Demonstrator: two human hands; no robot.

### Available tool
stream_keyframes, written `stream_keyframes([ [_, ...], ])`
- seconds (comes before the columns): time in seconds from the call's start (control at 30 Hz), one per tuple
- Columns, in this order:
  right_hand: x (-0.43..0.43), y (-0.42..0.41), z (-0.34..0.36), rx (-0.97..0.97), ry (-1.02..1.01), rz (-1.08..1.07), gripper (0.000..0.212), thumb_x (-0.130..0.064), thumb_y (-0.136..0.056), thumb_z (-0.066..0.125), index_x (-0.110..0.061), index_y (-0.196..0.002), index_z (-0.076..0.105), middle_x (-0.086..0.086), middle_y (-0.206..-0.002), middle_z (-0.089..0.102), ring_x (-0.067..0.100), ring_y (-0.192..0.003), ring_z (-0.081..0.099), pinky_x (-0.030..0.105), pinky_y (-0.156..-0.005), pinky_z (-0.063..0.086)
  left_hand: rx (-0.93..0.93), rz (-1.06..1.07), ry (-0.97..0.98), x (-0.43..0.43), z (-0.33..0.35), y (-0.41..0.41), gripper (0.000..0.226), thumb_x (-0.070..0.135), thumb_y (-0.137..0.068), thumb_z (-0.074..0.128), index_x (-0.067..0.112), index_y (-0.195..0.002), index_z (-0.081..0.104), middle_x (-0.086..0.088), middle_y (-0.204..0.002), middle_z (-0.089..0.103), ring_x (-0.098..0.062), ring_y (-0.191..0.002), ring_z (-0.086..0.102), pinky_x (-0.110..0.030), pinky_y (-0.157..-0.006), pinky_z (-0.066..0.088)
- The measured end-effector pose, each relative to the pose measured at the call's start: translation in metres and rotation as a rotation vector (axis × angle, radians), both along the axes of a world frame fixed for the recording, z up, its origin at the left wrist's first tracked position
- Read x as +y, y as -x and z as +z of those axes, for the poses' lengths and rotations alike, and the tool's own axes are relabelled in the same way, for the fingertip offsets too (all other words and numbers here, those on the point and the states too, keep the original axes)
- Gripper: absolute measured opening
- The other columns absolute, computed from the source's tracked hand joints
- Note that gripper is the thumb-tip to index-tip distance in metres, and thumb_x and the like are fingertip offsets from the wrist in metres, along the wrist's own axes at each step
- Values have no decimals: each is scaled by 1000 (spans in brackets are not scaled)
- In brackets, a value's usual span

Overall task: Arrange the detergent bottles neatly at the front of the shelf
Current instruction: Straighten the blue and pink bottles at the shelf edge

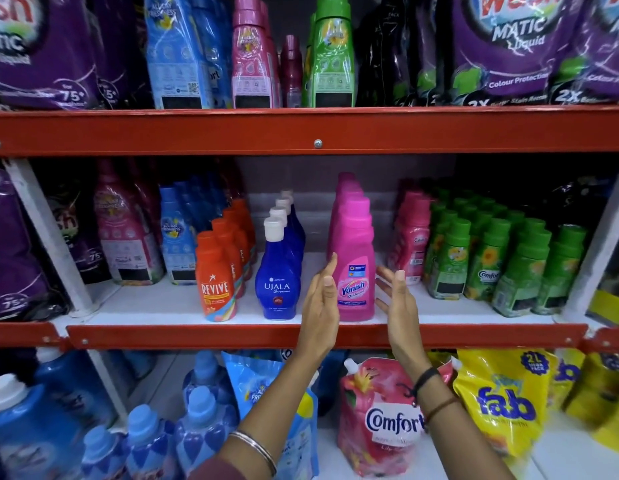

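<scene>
Landmark: the front pink Vanish bottle (356,271), upright at the front lip of the middle shelf (162,303), heading a single-file row of pink bottles running straight back.
Left hand (320,299): open, fingers straight and together, palm turned toward the Vanish bottle's left side; it looks just apart from the bottle, holding nothing.
Right hand (398,299): open with fingers spread, palm facing the bottle's right side, close by but with a gap; holding nothing.
Step in hand: likely squaring or settling the Vanish row between two flat palms.
Doing it well: close both palms evenly on the lower body, not the cap, so the tall bottle does not tip; keep the label facing out and the base level with the neighbours' front line.
Neighbours: left of the Vanish bottle stands the blue Ujala bottle (277,282), then the orange Revive bottle (216,282), each fronting its own row; right of it, small pink bottles (410,244), then green Comfort bottles (488,261), packed closely.
Surface: white shelf board, smooth, bare between the rows, edged by a red metal rail (197,336) just below the Vanish bottle.
Room: shop racking; purple pouches (509,46) above the Vanish bottle, a pink Comfort pouch (377,417) and yellow Fab pouch (505,400) below.
</scene>
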State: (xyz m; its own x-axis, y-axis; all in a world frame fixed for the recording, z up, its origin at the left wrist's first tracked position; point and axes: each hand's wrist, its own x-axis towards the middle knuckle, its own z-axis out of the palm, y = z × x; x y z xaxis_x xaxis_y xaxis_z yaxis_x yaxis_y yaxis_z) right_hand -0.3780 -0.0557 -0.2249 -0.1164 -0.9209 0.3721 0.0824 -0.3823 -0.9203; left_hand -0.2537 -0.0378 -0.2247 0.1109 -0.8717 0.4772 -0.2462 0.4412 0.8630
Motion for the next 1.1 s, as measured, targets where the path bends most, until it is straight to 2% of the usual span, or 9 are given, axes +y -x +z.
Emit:
stream_keyframes([
  [0.07,8,-8,-4,27,82,-70,43,-56,-92,27,-36,-121,51,-3,-135,51,-3,-124,46,16,-101,41,21,65,102,7,-1,-2,41,65,-95,17,55,-131,34,25,-143,37,11,-133,32,-20,-113,27],
  [0.13,18,-22,-8,36,167,-55,50,-60,-91,29,-31,-124,53,-4,-135,51,-9,-124,44,8,-100,36,73,145,249,12,-6,-10,49,68,-94,20,47,-133,40,17,-146,41,-4,-140,33,-23,-115,26],
  [0.27,23,-61,-15,89,214,84,60,-73,-84,29,-35,-124,54,-7,-136,55,8,-132,45,36,-113,33,105,297,402,12,-8,-45,46,52,-100,23,31,-134,46,-2,-144,47,-16,-137,39,-31,-114,29],
  [0.33,17,-79,-12,91,183,122,58,-76,-81,30,-40,-120,54,-8,-133,56,11,-130,47,45,-113,35,119,329,320,10,-5,-64,45,57,-97,22,39,-133,43,-4,-147,43,-15,-139,36,-33,-116,27],
  [0.47,4,-104,-3,57,72,181,64,-86,-71,29,-45,-114,53,-17,-126,56,7,-127,50,44,-112,37,109,232,105,3,-7,-91,72,84,-81,12,46,-137,37,10,-148,37,-4,-139,30,-37,-119,23],
  [0.63,-5,-116,3,-29,-53,211,78,-83,-72,32,-28,-120,60,7,-131,62,16,-119,60,43,-105,46,71,85,3,-6,-9,-111,60,88,-79,11,65,-127,38,13,-150,38,-8,-138,36,-48,-115,32],
  [0.83,-3,-116,4,-59,-50,165,70,-62,-83,25,-16,-123,60,8,-127,65,12,-110,64,35,-99,51,61,15,-26,-5,-10,-117,60,89,-77,11,68,-127,37,11,-151,38,-11,-139,37,-50,-115,32],
  [1.0,-3,-116,1,-38,-42,167,75,-66,-82,27,-14,-126,58,10,-129,63,19,-116,62,42,-103,48,74,-4,-41,-2,-7,-118,66,91,-74,10,66,-129,38,10,-152,38,-11,-140,35,-51,-115,32],
  [1.1,2,-118,2,-19,-27,156,86,-82,-73,29,-21,-127,56,6,-131,62,15,-119,59,33,-102,48,62,0,-38,4,-4,-117,62,92,-73,9,70,-125,36,12,-152,35,-8,-139,33,-49,-116,31],
])
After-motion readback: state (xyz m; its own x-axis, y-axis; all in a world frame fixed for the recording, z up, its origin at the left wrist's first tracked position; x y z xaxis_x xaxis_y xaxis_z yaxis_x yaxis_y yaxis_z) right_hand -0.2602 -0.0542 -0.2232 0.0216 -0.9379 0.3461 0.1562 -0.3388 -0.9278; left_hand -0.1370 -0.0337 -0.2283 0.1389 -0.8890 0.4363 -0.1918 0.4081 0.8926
